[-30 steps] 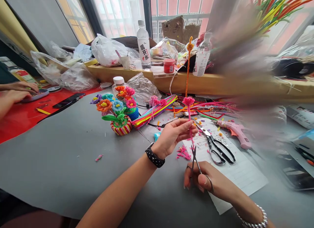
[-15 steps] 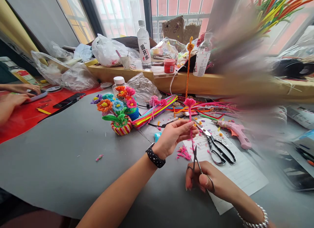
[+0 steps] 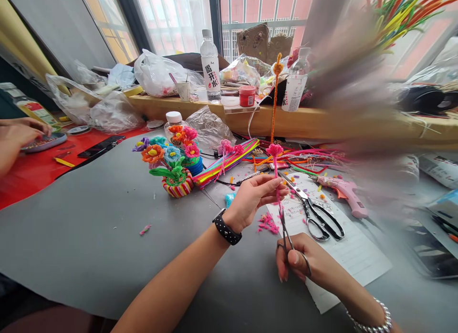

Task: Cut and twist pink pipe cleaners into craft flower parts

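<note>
My left hand (image 3: 255,198) pinches the thin stem of a pink pipe-cleaner flower (image 3: 275,150), holding it upright above the grey table (image 3: 89,228). Just below, my right hand (image 3: 304,264) grips small scissors (image 3: 285,225) with fingers through the loops. The blade tips point up at the stem's lower end, right under my left fingers. Pink trimmings (image 3: 266,223) lie on the table beside them.
Large black-handled scissors (image 3: 315,213) rest on a sheet of white paper (image 3: 350,256). A pink glue gun (image 3: 343,190) lies to the right. A pot of pipe-cleaner flowers (image 3: 171,166) and a pipe-cleaner bundle (image 3: 229,163) stand behind. Another person's hands (image 3: 17,132) work at far left.
My right hand with the small scissors has shifted slightly right and up toward the stem. The other person's hands at far left have moved. My left hand stays put.
</note>
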The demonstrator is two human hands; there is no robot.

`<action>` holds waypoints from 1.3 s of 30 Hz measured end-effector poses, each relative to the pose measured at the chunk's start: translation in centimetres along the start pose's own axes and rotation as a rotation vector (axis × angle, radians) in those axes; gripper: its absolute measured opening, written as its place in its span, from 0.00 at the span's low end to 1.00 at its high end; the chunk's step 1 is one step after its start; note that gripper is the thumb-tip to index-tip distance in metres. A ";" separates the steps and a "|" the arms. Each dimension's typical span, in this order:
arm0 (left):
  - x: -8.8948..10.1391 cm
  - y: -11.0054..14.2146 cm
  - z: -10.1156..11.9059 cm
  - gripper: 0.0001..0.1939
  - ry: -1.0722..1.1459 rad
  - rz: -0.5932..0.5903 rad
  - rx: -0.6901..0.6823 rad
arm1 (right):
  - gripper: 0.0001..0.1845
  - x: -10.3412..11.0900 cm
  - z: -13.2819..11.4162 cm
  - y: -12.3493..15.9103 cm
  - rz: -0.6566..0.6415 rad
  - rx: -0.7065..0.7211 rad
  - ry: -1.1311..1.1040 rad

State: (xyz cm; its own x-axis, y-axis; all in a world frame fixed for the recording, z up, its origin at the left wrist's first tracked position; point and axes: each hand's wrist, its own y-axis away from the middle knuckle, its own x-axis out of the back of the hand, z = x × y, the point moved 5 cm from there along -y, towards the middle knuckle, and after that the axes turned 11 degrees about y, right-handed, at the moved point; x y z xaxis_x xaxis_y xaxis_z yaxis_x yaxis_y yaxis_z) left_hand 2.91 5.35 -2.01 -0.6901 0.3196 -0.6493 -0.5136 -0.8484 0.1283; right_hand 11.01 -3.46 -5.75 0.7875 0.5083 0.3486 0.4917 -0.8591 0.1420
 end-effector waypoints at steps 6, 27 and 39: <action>0.1 0.0 0.2 0.10 -0.022 0.012 -0.021 | 0.35 0.1 0.7 -0.2 0.051 -0.034 -0.061; 0.0 0.1 0.6 0.12 -0.106 0.033 -0.071 | 0.40 -0.4 0.0 0.0 -0.024 -0.028 0.031; -0.3 0.2 0.5 0.12 -0.152 0.002 -0.068 | 0.40 -0.5 0.3 0.0 -0.047 -0.060 0.045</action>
State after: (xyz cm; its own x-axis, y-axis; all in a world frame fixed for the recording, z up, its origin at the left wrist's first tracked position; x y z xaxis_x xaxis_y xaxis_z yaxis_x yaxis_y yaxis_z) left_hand 2.73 5.28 -1.39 -0.7627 0.3739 -0.5277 -0.4801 -0.8740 0.0747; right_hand 10.71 -3.69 -6.21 0.7461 0.5461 0.3809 0.5034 -0.8371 0.2142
